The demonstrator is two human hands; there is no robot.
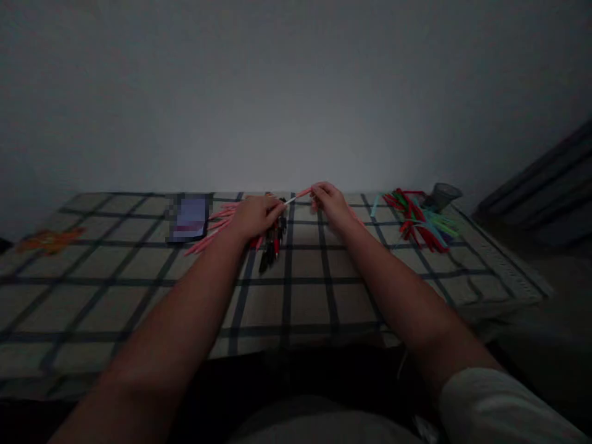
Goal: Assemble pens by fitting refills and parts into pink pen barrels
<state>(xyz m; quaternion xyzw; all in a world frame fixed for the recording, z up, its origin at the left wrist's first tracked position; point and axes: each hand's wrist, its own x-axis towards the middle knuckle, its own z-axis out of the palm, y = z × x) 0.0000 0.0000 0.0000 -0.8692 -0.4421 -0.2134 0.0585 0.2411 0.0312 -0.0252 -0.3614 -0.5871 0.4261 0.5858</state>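
Between my two hands runs a thin white stick (290, 201), with a pink strip (303, 193) along its right part. My left hand (256, 216) is closed in a pinch on the stick's left end. At the other end, the fingers of my right hand (329, 202) pinch the pink part; more pink shows below the fingers and beside the wrist. Several pink slender pieces (222, 216) lie by my left hand, partly hidden behind it. Just under that hand is a bundle of dark and red slender items (272, 243), too dim to name.
A phone or tablet (192, 217) with a lit screen lies left on the checked tablecloth (305, 302). Farther left is an orange flower-shaped item (50, 240). Red, green and light blue strips (419, 222) lie at right beside a clear cup (444, 194). A wall (296, 92) stands behind.
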